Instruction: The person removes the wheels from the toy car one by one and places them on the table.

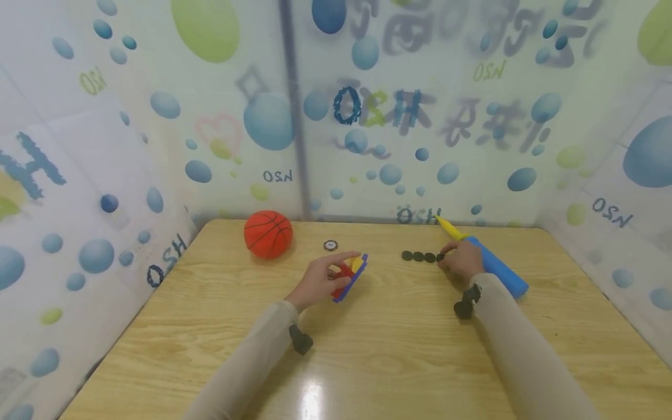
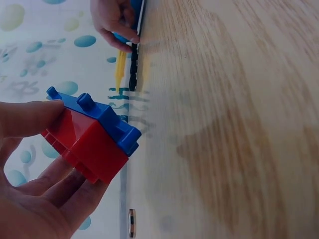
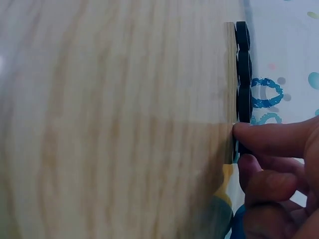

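My left hand [image 1: 318, 280] holds a plastic toy piece [image 2: 92, 132] between thumb and fingers, above the tabletop. It has a red blocky body and a blue base with short round pegs; a yellow part shows in the head view. Farther right, my right hand [image 1: 462, 261] pinches the end one of several black discs [image 1: 418, 256] lying in a straight row on the table. In the right wrist view, finger and thumb close around that last disc [image 3: 242, 148], covering most of it, while the other discs [image 3: 244, 67] continue the line beyond.
An orange-red basketball [image 1: 268, 234] sits at the back left. Near it lies a small round black-and-white disc [image 1: 331, 245]. A blue pump [image 1: 499, 268] with a yellow nozzle [image 1: 449, 227] lies beside my right hand. Patterned curtains [image 1: 220, 192] enclose the wooden table [image 1: 378, 350] behind and at both sides.
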Tool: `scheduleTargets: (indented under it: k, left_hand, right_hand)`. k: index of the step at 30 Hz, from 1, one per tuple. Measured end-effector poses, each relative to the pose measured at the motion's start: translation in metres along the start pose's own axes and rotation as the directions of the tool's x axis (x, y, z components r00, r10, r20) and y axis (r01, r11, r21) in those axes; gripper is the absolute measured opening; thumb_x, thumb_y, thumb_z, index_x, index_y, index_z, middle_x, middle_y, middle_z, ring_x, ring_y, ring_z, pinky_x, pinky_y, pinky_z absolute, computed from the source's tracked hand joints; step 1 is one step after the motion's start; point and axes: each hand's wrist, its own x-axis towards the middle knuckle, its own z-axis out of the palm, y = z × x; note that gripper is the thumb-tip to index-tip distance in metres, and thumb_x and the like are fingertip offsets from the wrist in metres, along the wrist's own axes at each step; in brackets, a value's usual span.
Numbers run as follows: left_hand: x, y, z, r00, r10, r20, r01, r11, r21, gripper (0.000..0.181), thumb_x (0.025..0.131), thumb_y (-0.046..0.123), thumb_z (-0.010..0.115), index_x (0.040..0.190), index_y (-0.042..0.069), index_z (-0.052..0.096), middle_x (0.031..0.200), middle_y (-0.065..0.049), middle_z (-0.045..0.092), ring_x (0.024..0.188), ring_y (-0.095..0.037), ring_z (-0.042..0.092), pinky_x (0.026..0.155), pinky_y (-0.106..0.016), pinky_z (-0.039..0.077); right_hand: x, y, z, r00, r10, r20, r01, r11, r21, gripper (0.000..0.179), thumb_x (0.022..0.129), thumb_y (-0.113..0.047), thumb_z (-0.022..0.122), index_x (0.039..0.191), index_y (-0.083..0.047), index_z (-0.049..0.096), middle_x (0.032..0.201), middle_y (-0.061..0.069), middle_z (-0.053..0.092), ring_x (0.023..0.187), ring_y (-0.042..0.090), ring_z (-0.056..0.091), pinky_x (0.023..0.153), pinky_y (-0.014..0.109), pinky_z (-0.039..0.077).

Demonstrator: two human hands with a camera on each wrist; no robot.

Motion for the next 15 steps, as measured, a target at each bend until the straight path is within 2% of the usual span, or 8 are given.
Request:
scheduleTargets:
  k: [11,15]
  left_hand:
    - [-0.001,-0.0006,0.0007,1.0,0.018,-0.005,-0.018,1.0,0.005,0.059,0.091,0.002,0.07,0.141,0.031,0.058,0.109,-0.009,0.069,0.085,-0.018,0.069,0.073,-0.028,0.061]
    - [-0.0013,0.0005,0.0007,1.0,0.009,-0.001,-0.009,1.0,-0.001,0.059,0.091,0.002,0.07,0.141,0.032,0.058,0.109,-0.009,0.069,0.081,-0.017,0.069,0.069,-0.027,0.06]
  right_hand:
    - [0.0048,0.0028,0.0027,1.0,0.009,0.009,-0.01,1.0,0.011,0.041,0.082,-0.02,0.074,0.116,0.001,0.07,0.108,0.028,0.069,0.081,0.028,0.055,0.067,0.031,0.045]
    - [0.0059,0.0056,0.0037,1.0,0.004,0.013,-0.004,1.0,0.021,0.04,0.083,-0.02,0.073,0.117,0.001,0.07,0.104,0.026,0.07,0.077,0.026,0.053,0.065,0.031,0.043]
